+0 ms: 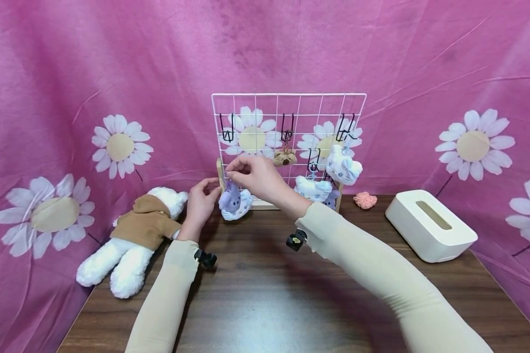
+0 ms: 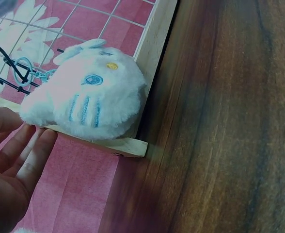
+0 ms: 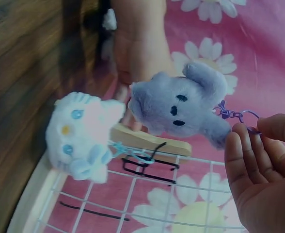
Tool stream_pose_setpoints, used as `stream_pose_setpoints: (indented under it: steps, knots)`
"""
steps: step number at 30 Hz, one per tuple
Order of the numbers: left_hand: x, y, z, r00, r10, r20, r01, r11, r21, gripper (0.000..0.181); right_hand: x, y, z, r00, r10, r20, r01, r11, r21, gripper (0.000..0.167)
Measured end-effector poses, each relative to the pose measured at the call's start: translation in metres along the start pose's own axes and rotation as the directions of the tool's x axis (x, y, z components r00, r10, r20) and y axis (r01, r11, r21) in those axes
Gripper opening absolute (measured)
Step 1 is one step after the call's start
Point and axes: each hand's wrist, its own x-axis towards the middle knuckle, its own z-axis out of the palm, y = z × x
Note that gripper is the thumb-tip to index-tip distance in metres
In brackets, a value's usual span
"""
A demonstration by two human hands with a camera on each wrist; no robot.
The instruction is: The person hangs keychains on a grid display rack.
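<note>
My right hand [image 1: 258, 181] pinches the metal ring [image 3: 251, 116] of a purple plush keychain [image 3: 174, 104] between thumb and fingertips. The plush hangs in front of the left end of a white wire grid rack [image 1: 265, 115]. Beside the rack's wooden side post [image 2: 128, 145], my left hand [image 1: 201, 198] touches its outer edge with nearly straight fingers. A white plush cat keychain [image 2: 94, 92] with blue stripes hangs low by that post. Its ring sits on a black hook [image 3: 150, 167].
A brown plush head keychain [image 1: 284, 157] and white-and-blue plush keychains [image 1: 343, 165] hang further right on hooks. A white teddy in a brown hoodie [image 1: 143, 223] lies at left. To the right are a pink fuzzy item [image 1: 365, 200] and a white tissue box [image 1: 412, 215].
</note>
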Motion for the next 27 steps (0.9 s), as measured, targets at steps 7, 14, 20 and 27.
stream_pose_setpoints:
  steps: [7,14,20,27]
  knots:
    - [-0.001,0.0,-0.001,1.0,-0.005,-0.017,0.006,1.0,0.029,0.032,0.01,-0.017,-0.007,0.999,0.002,-0.04,-0.002,1.0,0.011,0.011]
    - [-0.001,0.0,-0.001,1.0,-0.017,-0.018,0.018,0.999,0.036,0.034,0.019,-0.03,-0.014,0.996,0.008,-0.092,-0.005,1.0,0.027,0.012]
    - [-0.001,-0.001,0.0,1.0,-0.004,-0.011,0.004,1.0,0.019,0.032,0.029,-0.039,-0.019,0.993,0.034,-0.115,-0.026,0.998,0.065,0.013]
    - [-0.002,0.002,0.0,1.0,0.01,-0.008,-0.01,1.0,0.012,0.03,0.04,-0.04,-0.024,0.987,0.051,-0.153,-0.044,0.998,0.051,0.017]
